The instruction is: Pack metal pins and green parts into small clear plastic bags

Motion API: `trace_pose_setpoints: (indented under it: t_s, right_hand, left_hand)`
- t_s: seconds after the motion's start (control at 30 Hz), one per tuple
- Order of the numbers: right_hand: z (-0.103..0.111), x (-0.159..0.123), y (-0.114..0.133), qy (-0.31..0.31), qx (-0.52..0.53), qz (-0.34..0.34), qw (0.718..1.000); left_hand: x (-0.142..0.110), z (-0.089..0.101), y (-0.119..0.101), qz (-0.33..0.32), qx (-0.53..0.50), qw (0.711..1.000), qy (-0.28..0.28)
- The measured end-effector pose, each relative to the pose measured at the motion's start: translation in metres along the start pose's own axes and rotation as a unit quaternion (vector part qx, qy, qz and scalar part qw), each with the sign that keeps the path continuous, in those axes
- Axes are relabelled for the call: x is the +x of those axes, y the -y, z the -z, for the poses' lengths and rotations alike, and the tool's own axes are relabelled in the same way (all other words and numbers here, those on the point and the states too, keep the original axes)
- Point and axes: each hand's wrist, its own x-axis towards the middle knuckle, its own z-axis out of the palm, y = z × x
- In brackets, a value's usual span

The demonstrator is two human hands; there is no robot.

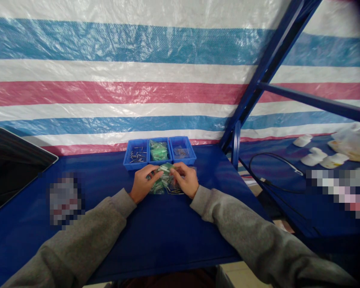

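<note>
Both hands meet over a small pile in front of three blue bins. My left hand (pixel 142 184) pinches the left side of a small clear-green plastic bag (pixel 166 168), thumb against fingers. On its other side my right hand (pixel 186 180) grips the same bag, also closed. What is inside the bag is too small to make out. Below the hands lie more green plastic packets (pixel 158 188) and some loose thin metal pieces, like screws (pixel 175 191). My fingers partly cover this pile.
Behind the hands stand a left bin (pixel 135 166) with metal screws, a middle bin (pixel 159 163) with green packets and a right bin (pixel 193 161) with a clear bag. A dark screen (pixel 15 168) is left; a blue frame (pixel 252 92), cable (pixel 259 180) and white pipe fittings (pixel 313 157) are right.
</note>
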Motion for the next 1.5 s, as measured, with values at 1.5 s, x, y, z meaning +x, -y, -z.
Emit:
trace_pose_setpoints:
  t_s: [1.5]
  right_hand:
    - [0.0014,-0.0003,0.0039,-0.004,-0.001,0.010,1.000]
  left_hand:
    - [0.0015,-0.0011,0.0017,-0.012,0.025,0.999,0.037]
